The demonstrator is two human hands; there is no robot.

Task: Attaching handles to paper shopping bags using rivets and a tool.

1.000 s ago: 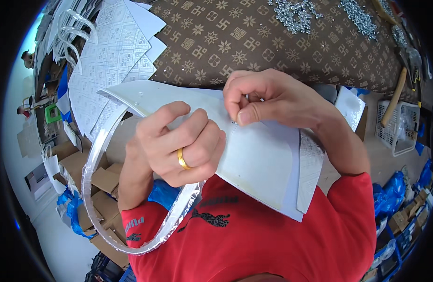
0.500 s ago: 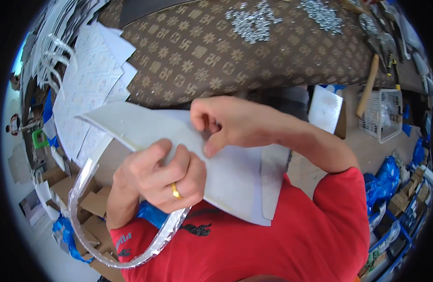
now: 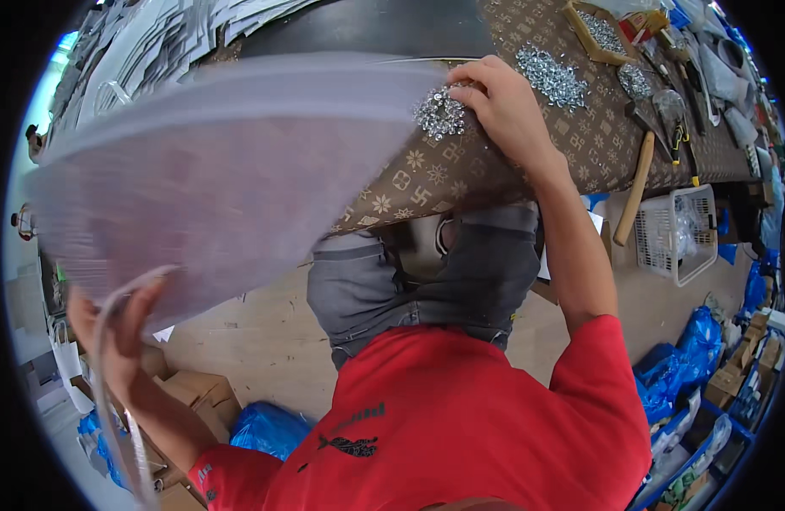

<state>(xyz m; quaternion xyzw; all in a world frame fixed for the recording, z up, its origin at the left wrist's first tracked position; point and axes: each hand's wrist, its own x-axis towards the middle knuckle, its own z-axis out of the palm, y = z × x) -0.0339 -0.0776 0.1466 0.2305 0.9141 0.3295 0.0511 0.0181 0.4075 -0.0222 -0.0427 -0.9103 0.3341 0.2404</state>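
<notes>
"Where was that broad, pale, flexible sheet (image 3: pixel 214 175)?"
"Aloft, grasped by the left hand (image 3: pixel 113 336); a careless swing might have scattered those small, silvery metal pieces (image 3: pixel 439 117)."
"And the right hand (image 3: pixel 503 106)?"
"At the pieces; whether its grip held any, I couldn't tell."

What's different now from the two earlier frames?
The white panel, now blurred, has swung away from the chest and to the left. The left hand has moved left with it, now at its lower edge. The right hand has left the panel's face for the metal bits; whether it touches them is unclear. The hammer and basket stayed put.
</notes>
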